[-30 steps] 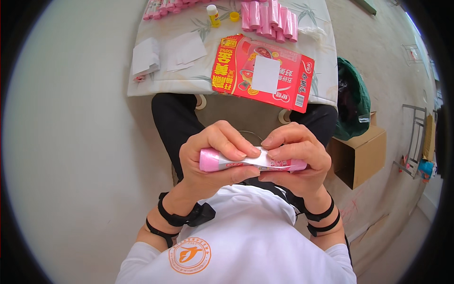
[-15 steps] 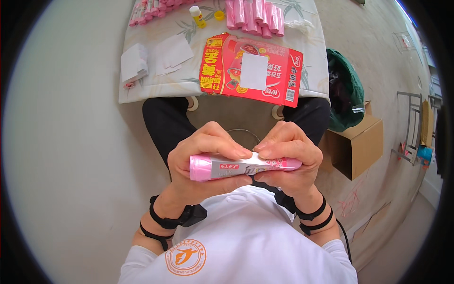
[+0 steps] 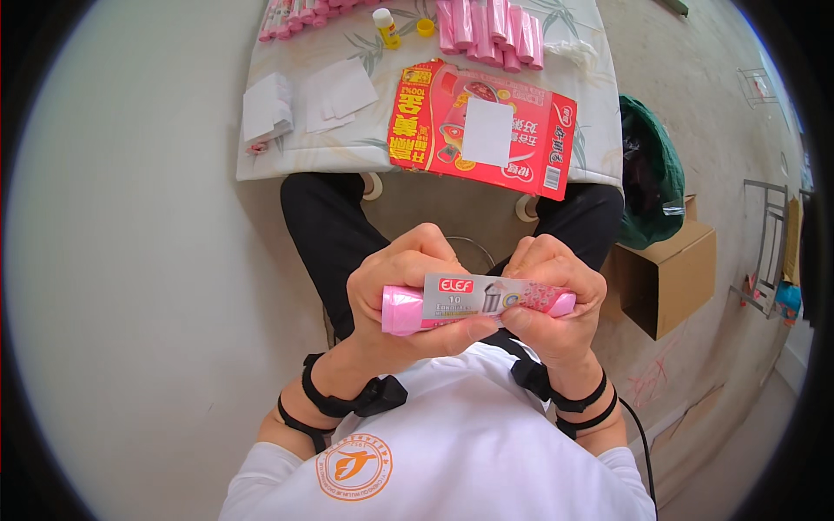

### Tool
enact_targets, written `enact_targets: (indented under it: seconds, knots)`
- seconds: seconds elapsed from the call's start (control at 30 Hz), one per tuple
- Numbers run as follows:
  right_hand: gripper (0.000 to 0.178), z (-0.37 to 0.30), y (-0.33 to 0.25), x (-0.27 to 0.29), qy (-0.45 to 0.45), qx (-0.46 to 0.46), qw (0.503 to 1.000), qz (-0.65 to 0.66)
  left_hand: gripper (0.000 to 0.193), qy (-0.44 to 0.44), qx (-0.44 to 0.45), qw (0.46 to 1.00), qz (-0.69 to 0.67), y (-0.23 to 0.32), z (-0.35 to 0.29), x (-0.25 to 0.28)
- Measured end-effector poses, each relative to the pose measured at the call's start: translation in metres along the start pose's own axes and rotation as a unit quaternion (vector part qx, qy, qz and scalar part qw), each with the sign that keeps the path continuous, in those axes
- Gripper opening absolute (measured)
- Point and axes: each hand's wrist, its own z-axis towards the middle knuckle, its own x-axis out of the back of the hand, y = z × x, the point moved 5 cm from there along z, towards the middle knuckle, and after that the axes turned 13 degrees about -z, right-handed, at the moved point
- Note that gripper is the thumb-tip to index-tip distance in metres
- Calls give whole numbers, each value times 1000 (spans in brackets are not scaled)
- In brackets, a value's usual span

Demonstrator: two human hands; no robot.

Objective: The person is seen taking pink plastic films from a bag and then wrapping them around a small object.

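A roll of pink plastic bags lies crosswise in front of my chest, held by both hands. Round it goes a grey and pink printed paper label, its printed face toward me. My left hand is closed round the left part, thumb along the lower edge and fingers behind. At the other end my right hand grips the roll, its thumb pressing on the label's lower edge near the middle. The fingertips behind the roll are hidden.
On the cloth-covered table lie a red flattened carton bearing a white paper, more white papers, a glue stick, its yellow cap and stacked pink rolls. A green bag and cardboard box stand at right.
The roll has been turned in my hands, so more of the label's printed face shows. My thumbs have shifted from its top side to its lower edge. The whole view has shifted slightly.
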Motion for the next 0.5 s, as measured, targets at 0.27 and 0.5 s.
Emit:
enact_targets:
  seconds: [0.27, 0.5]
  knots:
    - [24, -3, -3, 1, 27, -88, 996, 4, 25, 60, 120, 990, -51, -2, -4, -4]
    - [26, -4, -1, 5, 16, -16, 1000, -5, 28, 31, 82, 989, -120, -6, -3, -6]
